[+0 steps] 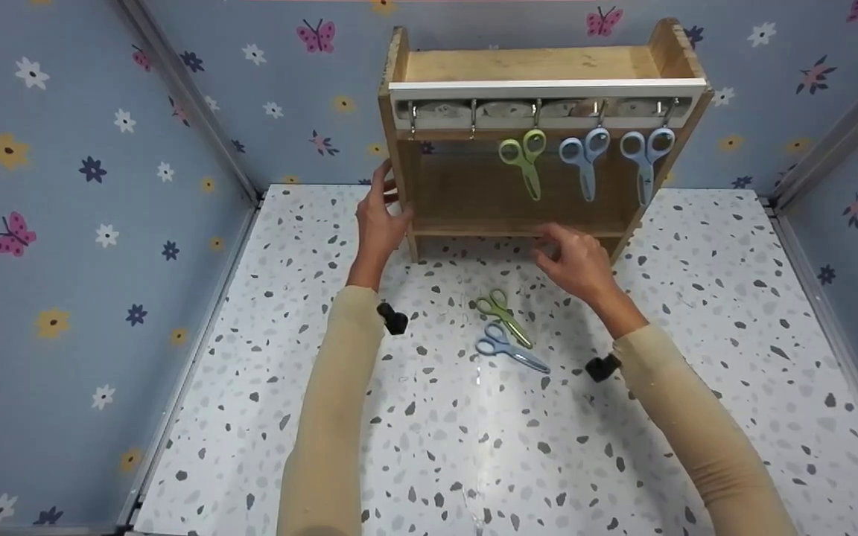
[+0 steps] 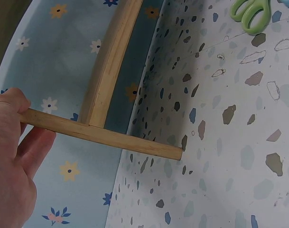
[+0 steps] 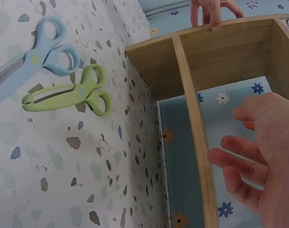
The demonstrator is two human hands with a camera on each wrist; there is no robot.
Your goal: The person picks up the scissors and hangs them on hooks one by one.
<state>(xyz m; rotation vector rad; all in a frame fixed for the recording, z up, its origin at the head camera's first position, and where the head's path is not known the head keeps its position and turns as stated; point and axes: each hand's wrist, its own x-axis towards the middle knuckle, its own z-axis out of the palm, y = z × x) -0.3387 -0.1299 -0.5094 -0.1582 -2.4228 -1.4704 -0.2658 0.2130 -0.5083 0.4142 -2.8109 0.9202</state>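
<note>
A wooden shelf rack stands upright at the back, a row of metal hooks along its white front strip. My left hand grips the edge of its left side panel, thumb on one face and fingers on the other. Near the lower crossbar, my right hand holds nothing, its fingers loosely bent. Green scissors, blue scissors and another blue pair hang from the right-hand hooks. On the table below lie green scissors and blue scissors, side by side.
The speckled white table runs up to a floral blue panel behind the rack. Similar panels rise on the left and right. Two hooks at the rack's left carry no scissors.
</note>
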